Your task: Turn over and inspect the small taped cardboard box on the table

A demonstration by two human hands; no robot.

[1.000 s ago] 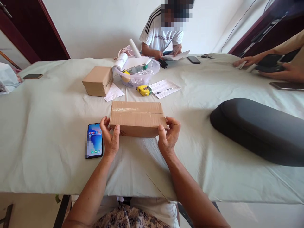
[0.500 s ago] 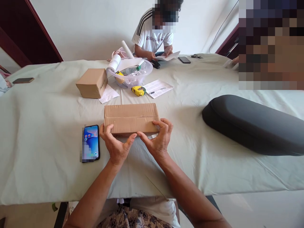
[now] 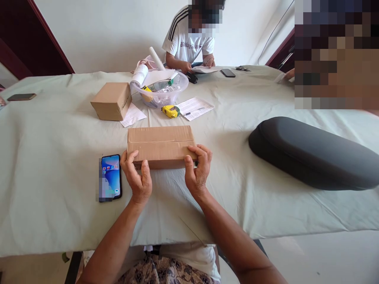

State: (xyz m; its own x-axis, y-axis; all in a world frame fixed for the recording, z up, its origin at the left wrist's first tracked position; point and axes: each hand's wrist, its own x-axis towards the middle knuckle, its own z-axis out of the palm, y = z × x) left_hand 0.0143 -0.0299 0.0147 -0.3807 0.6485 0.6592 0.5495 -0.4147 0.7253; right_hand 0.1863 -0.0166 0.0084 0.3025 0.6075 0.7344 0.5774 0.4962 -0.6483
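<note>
A closed cardboard box (image 3: 161,148) with a lengthwise seam along its top lies in front of me on the cloth-covered table. My left hand (image 3: 137,179) grips its left end, fingers over the corner and thumb at the near face. At the opposite end, my right hand (image 3: 199,171) holds the right corner in the same way, its thumb against the near side. Some fingertips are hidden behind the box ends. Just left of my left hand lies a smartphone (image 3: 111,173) with its screen lit.
Behind the box are a second cardboard box (image 3: 111,98), a yellow tape measure (image 3: 170,111), a printed sheet (image 3: 197,108) with a pen, and a filled plastic basin (image 3: 177,88). A long black padded seat (image 3: 314,152) lies right. Across the table (image 3: 59,157), a person (image 3: 189,43) holds paper.
My thumbs have moved apart, from nearly meeting at the middle of the near side to opposite ends of the box. The view has shifted slightly.
</note>
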